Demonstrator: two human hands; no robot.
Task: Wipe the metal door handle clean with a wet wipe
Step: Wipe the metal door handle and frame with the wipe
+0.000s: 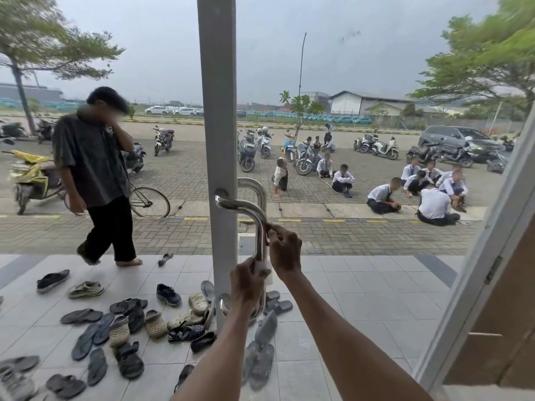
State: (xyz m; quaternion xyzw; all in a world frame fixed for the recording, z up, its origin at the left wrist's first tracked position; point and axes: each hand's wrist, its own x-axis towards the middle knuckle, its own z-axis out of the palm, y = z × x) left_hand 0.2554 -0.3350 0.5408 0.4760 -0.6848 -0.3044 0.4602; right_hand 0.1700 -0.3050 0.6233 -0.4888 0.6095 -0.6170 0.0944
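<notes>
A polished metal door handle [254,206] curves out from the white door frame [217,111] and runs down as a vertical bar. A white wet wipe [263,267] is wrapped around that bar at mid height. My left hand [248,282] grips the bar low down, fingers closed over the wipe's lower part. My right hand [285,250] sits just above, pinching the wipe's upper edge against the right side of the bar. The bar's lower mount [224,303] shows beside my left wrist.
The door is glass; beyond it a tiled porch holds several sandals and shoes [127,322]. A person [95,175] walks barefoot at left. Seated people [428,189] and parked motorbikes [249,151] fill the paved yard. A second door frame [474,270] slants at right.
</notes>
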